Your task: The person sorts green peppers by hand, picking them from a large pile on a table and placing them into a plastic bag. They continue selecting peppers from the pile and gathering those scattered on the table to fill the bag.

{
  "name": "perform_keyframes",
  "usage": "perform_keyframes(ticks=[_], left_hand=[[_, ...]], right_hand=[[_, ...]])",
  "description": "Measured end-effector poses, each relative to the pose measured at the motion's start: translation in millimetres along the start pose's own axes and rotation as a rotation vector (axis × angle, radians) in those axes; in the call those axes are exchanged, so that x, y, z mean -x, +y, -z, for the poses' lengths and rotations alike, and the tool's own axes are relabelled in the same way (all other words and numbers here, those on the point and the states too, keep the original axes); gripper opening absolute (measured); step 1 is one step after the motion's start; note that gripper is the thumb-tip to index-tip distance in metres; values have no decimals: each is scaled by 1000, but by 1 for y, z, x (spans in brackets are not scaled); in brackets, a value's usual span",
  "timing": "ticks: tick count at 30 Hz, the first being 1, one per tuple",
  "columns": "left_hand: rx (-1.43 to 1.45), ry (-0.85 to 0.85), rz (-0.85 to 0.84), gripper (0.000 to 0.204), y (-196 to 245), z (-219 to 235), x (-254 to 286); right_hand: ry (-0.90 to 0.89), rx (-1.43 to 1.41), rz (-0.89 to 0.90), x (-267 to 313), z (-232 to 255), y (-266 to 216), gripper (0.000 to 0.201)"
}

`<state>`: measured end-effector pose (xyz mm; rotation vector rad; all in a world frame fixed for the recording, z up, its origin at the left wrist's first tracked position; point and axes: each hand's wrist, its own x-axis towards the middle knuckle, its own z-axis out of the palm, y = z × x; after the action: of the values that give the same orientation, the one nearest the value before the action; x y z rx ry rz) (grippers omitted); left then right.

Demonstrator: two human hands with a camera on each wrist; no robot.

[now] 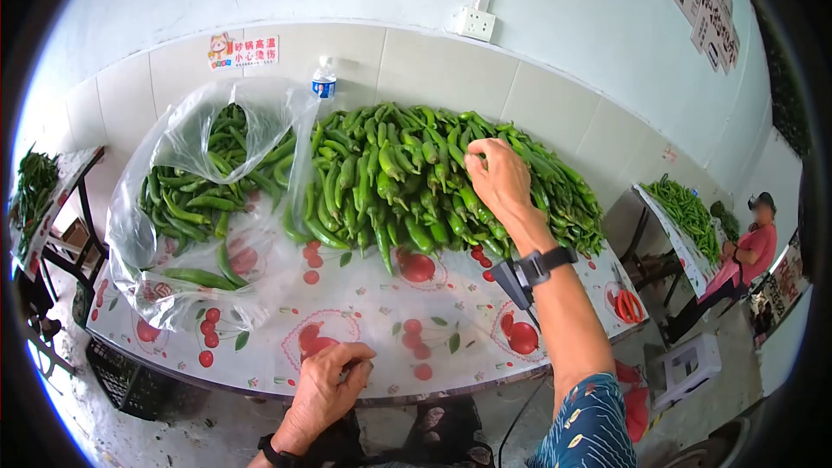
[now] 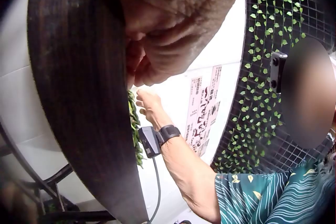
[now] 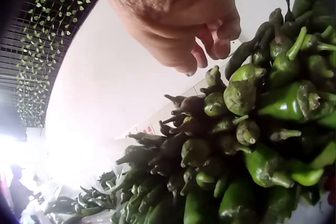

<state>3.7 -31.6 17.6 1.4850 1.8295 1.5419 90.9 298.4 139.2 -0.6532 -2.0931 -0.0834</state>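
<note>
left hand [image 1: 334, 377] loosely curled, empty, at table edge [image 1: 260, 386]; right hand [image 1: 496, 175] grip on peppers [image 1: 390, 173], wrist-view only.

the left hand [image 2: 168, 29] fills the top, fingers curled in against the dark table edge [image 2: 79, 103]. beyond it the right hand [image 2: 148, 100] reaches to green peppers [image 2: 135, 134], a black wrist strap [image 2: 168, 133] and camera [image 2: 149, 141] on its wrist, patterned sleeve [image 2: 262, 198] below. a leafy wire grid [image 2: 273, 19] stands behind.
</note>
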Motion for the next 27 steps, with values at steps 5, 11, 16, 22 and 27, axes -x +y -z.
perform_keyframes(ticks=[5, 11, 16, 22, 27], left_hand=[[27, -24, 42, 15, 5, 0, -1], [-124, 14, -104, 14, -7, -2, 0], [-98, -41, -78, 17, -4, 0, -1], [-98, -198, -49, 19, 16, 34, -7], [-505, -113, -255, 17, 11, 122, -44]], right_hand=[[-167, -243, -62, 36, 38, -1, 15], [-534, -450, -171, 127, 89, -49, 17], [-495, -450, -137, 197, 78, -50, 19], [-439, -442, -113, 214, 72, -49, 25], [-439, -385, -2, 219, 75, -56, 32]])
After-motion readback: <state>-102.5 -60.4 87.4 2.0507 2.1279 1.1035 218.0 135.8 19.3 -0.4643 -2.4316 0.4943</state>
